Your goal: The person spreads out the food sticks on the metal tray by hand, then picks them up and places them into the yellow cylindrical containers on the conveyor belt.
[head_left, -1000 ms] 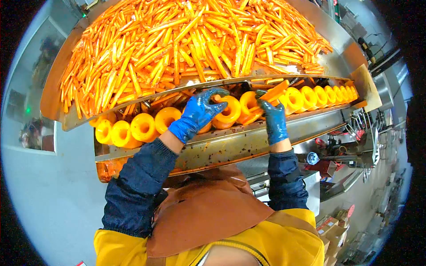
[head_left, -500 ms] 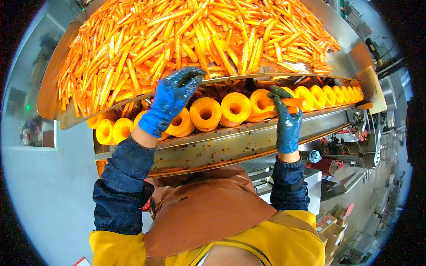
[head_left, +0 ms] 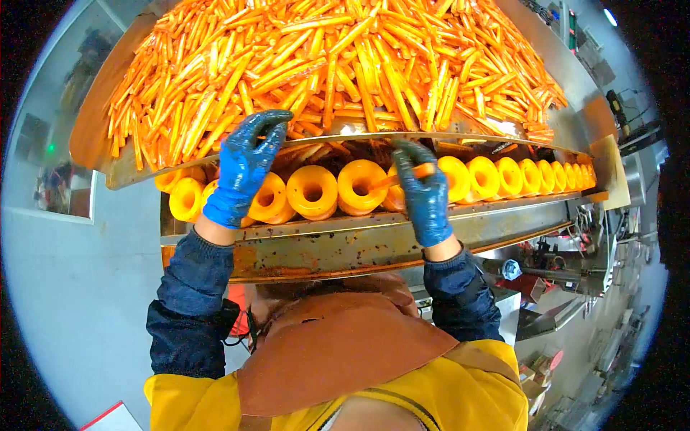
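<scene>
My right hand (head_left: 422,192), in a wet blue glove, is closed around an oily orange stick (head_left: 382,184). One end of the stick points left, overlapping the mouth of a yellow hollow cylinder (head_left: 361,178); the other shows between my fingers. My left hand (head_left: 244,167), also in a wet blue glove, is raised by the lip of the metal tray (head_left: 338,140), thumb and fingers apart with nothing between them. Beneath it stands another yellow cylinder (head_left: 269,195) of the same row. A large heap of orange sticks (head_left: 309,65) fills the tray beyond my hands.
The row of cylinders runs right to a brown board (head_left: 611,172). A stained metal ledge (head_left: 323,251) lies between the row and my brown apron (head_left: 345,352). Machinery (head_left: 553,266) and cardboard boxes (head_left: 533,384) stand at the right.
My right hand has moved left along the row with the stick, bringing its end to a cylinder's mouth. My left hand has shifted slightly left. The whole view has shifted a little.
</scene>
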### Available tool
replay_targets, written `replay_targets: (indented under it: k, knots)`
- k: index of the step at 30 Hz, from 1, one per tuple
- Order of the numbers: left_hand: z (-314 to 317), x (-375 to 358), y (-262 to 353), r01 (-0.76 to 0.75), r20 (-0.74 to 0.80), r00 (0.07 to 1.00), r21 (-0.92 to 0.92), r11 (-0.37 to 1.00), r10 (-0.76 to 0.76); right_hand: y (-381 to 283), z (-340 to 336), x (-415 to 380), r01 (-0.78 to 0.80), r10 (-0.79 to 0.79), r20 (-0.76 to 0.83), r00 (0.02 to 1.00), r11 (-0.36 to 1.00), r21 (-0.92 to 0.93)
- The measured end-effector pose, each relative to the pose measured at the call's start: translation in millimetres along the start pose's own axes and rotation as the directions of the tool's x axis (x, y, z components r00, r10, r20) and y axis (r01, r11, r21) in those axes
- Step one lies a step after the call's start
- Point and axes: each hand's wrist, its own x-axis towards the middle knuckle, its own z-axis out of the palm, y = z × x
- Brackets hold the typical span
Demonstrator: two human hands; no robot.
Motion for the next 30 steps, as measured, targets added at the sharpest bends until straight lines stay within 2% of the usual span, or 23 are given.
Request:
replay_targets:
  k: [1,2,4,5,6,8,9,11,12,14,15,17,18,20,22,23,24,26,27,28,29,30]
  knots:
    - [0.3,1.4,4.7,-0.055,-0.01,0.998,0.086,0.995,0.056,-1.6,2.4,2.0,-0.038,0.069,0.168,0.983,0.983,-0.18]
    - [0.1,3.7,6.0,-0.056,-0.016,0.998,0.088,0.995,0.057,-6.0,1.1,3.3,0.049,0.038,0.324,0.945,0.966,-0.255]
    - [-0.7,12.8,5.1,-0.27,-0.094,0.948,0.266,0.925,0.303,-14.1,-2.5,23.0,0.055,0.031,0.38,0.925,0.975,-0.215]
    - [-3.8,18.0,-3.9,-0.246,-0.047,0.959,0.34,0.908,0.278,-25.2,-6.1,39.5,0.001,0.087,0.342,0.936,0.968,-0.251]
    - [-1.8,24.4,-3.9,-0.247,-0.051,0.959,0.34,0.907,0.28,-22.7,-6.5,50.2,-0.074,0.125,0.197,0.972,0.965,-0.25]
    - [11.1,37.8,2.0,-0.264,-0.056,0.927,0.603,0.752,0.37,-36.1,-5.9,83.6,0.091,-0.024,0.138,0.99,0.86,-0.503]
    - [21.9,44.7,2.4,-0.264,-0.059,0.926,0.602,0.753,0.372,-31.2,-0.6,97.6,0.094,-0.028,0.138,0.99,0.858,-0.504]
    - [43.9,60.6,1.2,-0.157,0.028,0.971,0.823,0.545,0.237,-13.2,14.8,122.3,0.175,0.024,0.227,0.974,0.561,-0.809]
    - [47.6,68.1,2.0,-0.155,0.024,0.971,0.823,0.547,0.24,-4.5,25.4,128.7,0.177,0.034,0.237,0.971,0.57,-0.803]
    - [50.8,84.3,1.2,-0.116,0.115,0.993,0.844,0.524,0.034,-5.6,40.5,144.0,0.077,0.195,0.218,0.956,0.548,-0.833]
    - [48.0,95.0,-1.3,-0.143,0.153,0.988,0.802,0.58,0.031,-4.3,38.6,149.8,0.08,0.194,0.219,0.956,0.547,-0.833]
    - [36.4,111.7,-8.3,-0.149,0.188,0.982,0.801,0.58,-0.006,2.6,22.1,158.2,0.186,0.082,0.317,0.945,0.663,-0.725]
    - [29.3,116.3,-10.0,-0.159,0.223,0.974,0.798,0.581,-0.039,14.2,11.3,160.2,0.258,-0.086,0.291,0.953,0.735,-0.627]
    - [17.9,121.8,-19.4,-0.145,0.228,0.972,0.778,0.611,-0.059,8.9,-5.5,163.0,-0.009,0.119,0.148,0.982,0.811,-0.586]
    - [7.0,129.0,-48.7,-0.193,0.17,0.98,0.715,0.672,0.101,-12.0,-24.7,146.7,-0.028,0.094,0.106,0.99,0.863,-0.504]
    - [-3.5,132.6,-60.6,-0.233,0.193,0.971,0.62,0.749,0.142,9.0,-33.3,145.5,-0.114,0.138,0.036,0.99,0.921,-0.373]
    - [-11.4,128.1,-61.4,-0.229,0.194,0.972,0.62,0.751,0.135,-10.1,-42.0,132.5,-0.215,0.238,0.042,0.97,0.928,-0.304]
    - [-27.3,120.3,-57.9,0.027,-0.063,0.998,0.403,0.915,-0.002,-28.7,-59.5,108.7,-0.158,0.167,0.026,0.986,0.965,-0.21]
    - [-35.5,122.6,-71.8,0.153,-0.134,0.984,0.309,0.939,-0.116,-41.7,-69.8,97.2,-0.187,0.202,0.057,0.978,0.96,-0.207]
    - [-42.3,117.0,-66.2,0.155,-0.133,0.984,0.31,0.938,-0.119,-52.4,-78.4,85.2,-0.214,0.236,0.087,0.968,0.955,-0.204]
    - [-51.0,108.9,-60.4,0.223,-0.16,0.965,0.088,0.971,-0.207,-57.0,-83.3,72.8,-0.188,0.2,0.131,0.971,0.977,-0.096]
    - [-58.7,99.0,-48.2,0.277,-0.165,0.94,-0.139,0.951,-0.298,-63.4,-88.0,65.5,-0.27,0.288,0.214,0.933,0.957,-0.109]
